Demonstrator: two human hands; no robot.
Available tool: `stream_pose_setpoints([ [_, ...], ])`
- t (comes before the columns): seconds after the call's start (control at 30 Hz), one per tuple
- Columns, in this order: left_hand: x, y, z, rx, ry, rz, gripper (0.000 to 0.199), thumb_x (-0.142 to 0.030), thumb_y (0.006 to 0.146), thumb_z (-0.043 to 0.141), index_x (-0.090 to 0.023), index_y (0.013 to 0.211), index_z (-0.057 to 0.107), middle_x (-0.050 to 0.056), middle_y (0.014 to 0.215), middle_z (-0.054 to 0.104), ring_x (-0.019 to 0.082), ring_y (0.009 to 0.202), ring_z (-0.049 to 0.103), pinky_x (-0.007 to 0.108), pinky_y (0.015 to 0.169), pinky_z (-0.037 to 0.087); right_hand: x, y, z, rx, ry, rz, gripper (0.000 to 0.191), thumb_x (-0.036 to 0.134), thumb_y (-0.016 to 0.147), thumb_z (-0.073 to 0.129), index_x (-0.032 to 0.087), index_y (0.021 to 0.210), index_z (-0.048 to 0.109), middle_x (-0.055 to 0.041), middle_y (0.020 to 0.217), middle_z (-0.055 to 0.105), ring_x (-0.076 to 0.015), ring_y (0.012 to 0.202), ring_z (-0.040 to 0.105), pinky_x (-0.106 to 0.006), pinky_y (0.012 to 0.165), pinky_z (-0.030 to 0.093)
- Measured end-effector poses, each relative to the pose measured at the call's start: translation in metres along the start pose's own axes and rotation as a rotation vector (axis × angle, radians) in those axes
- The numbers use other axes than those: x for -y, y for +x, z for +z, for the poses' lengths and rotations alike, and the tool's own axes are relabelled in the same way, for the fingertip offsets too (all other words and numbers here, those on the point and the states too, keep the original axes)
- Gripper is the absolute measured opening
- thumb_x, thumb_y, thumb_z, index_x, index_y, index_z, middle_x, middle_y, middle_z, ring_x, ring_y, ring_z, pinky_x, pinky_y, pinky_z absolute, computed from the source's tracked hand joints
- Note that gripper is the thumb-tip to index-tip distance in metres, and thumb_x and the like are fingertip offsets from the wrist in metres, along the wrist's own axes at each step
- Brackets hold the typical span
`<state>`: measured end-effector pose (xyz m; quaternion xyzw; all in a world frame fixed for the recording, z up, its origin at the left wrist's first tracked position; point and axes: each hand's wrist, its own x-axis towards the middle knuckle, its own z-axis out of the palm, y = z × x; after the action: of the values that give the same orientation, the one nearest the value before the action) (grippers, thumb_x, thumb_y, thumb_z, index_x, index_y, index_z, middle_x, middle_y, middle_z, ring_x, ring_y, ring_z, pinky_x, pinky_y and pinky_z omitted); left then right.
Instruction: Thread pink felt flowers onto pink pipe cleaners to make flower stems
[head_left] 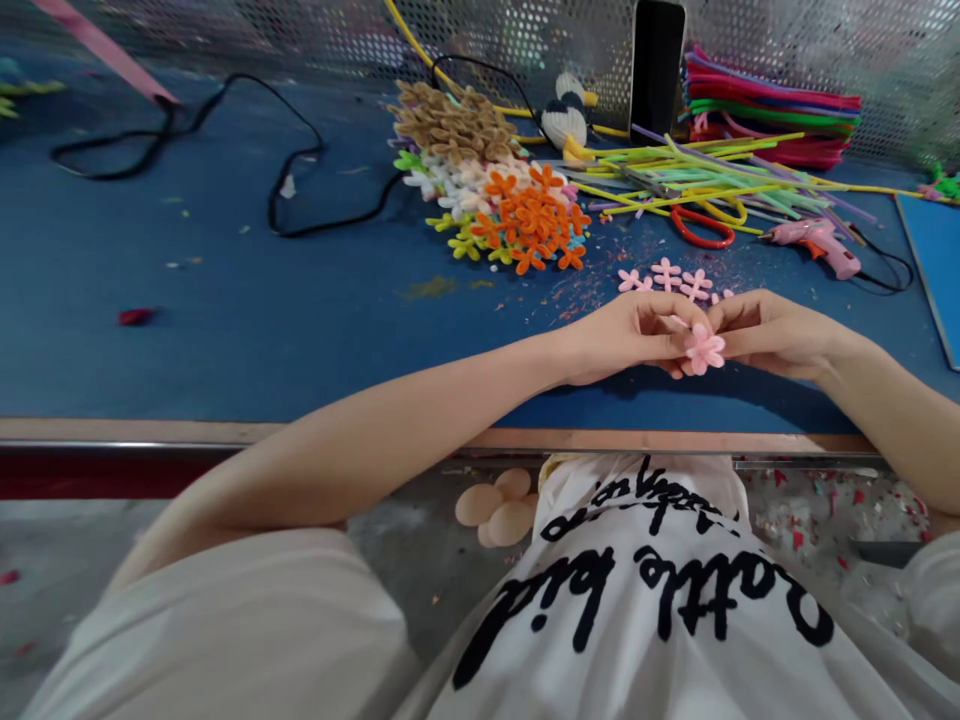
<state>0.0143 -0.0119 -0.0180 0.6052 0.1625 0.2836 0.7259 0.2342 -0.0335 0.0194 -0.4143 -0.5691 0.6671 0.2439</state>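
Observation:
A small pink pipe-cleaner flower (705, 349) is pinched between my two hands, just above the blue tabletop near its front edge. My left hand (645, 335) grips it from the left with thumb and fingers. From the right, my right hand (772, 335) closes its fingertips on the same flower. Just behind my hands lie several more pink flowers (666, 275), some partly hidden by my fingers. Farther back on the left is a heap of fuzzy flowers, with orange ones (534, 220) in front and brown ones (454, 122) at the back.
A pink glue gun (816, 243) and red-handled scissors (703, 228) lie right of the heap. Loose pipe cleaners (697, 175), a bundle of them (772, 110) and a phone (657, 65) stand behind. A black cord (330, 225) winds across the left; a blue board (934, 260) lies far right.

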Motion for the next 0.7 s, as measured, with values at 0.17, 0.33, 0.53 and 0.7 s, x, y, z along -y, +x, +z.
stream_pose_setpoints([
  [0.17, 0.004, 0.006, -0.005, -0.44, 0.145, 0.16, 0.047, -0.05, 0.07, 0.092, -0.015, 0.092, 0.072, 0.004, 0.086, 0.077, 0.014, 0.078, 0.072, 0.027, 0.077, 0.059, 0.001, 0.0, 0.003, -0.348, -0.453, -0.361, 0.018, 0.037, 0.084, 0.08, 0.019, 0.083, 0.076, -0.0038, 0.08, 0.073, -0.0156, 0.071, 0.064, -0.032, 0.07, 0.052],
  [0.33, 0.003, 0.004, 0.004, -0.448, 0.215, 0.177, 0.045, -0.055, 0.079, 0.083, -0.013, 0.094, 0.078, 0.006, 0.088, 0.079, 0.014, 0.078, 0.073, 0.028, 0.08, 0.06, -0.004, 0.001, 0.0, -0.551, -1.074, -0.829, 0.008, 0.02, 0.092, 0.065, 0.022, 0.089, 0.073, -0.0078, 0.092, 0.075, -0.0219, 0.086, 0.068, -0.037, 0.08, 0.054],
  [0.53, 0.007, 0.003, 0.011, -0.46, 0.275, 0.186, 0.04, -0.048, 0.074, 0.089, -0.014, 0.091, 0.077, 0.005, 0.085, 0.08, 0.017, 0.077, 0.076, 0.029, 0.08, 0.062, -0.002, -0.004, 0.011, -0.519, -1.024, -0.612, 0.008, 0.029, 0.093, 0.069, 0.029, 0.092, 0.077, -0.0092, 0.105, 0.076, -0.0272, 0.102, 0.068, -0.042, 0.095, 0.052],
  [0.7, 0.006, 0.001, 0.011, -0.5, 0.341, 0.195, 0.03, -0.043, 0.082, 0.082, -0.014, 0.086, 0.076, 0.005, 0.079, 0.079, 0.018, 0.076, 0.076, 0.029, 0.077, 0.062, 0.002, -0.006, 0.021, -0.6, -0.71, -0.47, 0.009, 0.035, 0.088, 0.078, 0.027, 0.086, 0.076, -0.0074, 0.094, 0.075, -0.0247, 0.088, 0.067, -0.04, 0.083, 0.053],
])
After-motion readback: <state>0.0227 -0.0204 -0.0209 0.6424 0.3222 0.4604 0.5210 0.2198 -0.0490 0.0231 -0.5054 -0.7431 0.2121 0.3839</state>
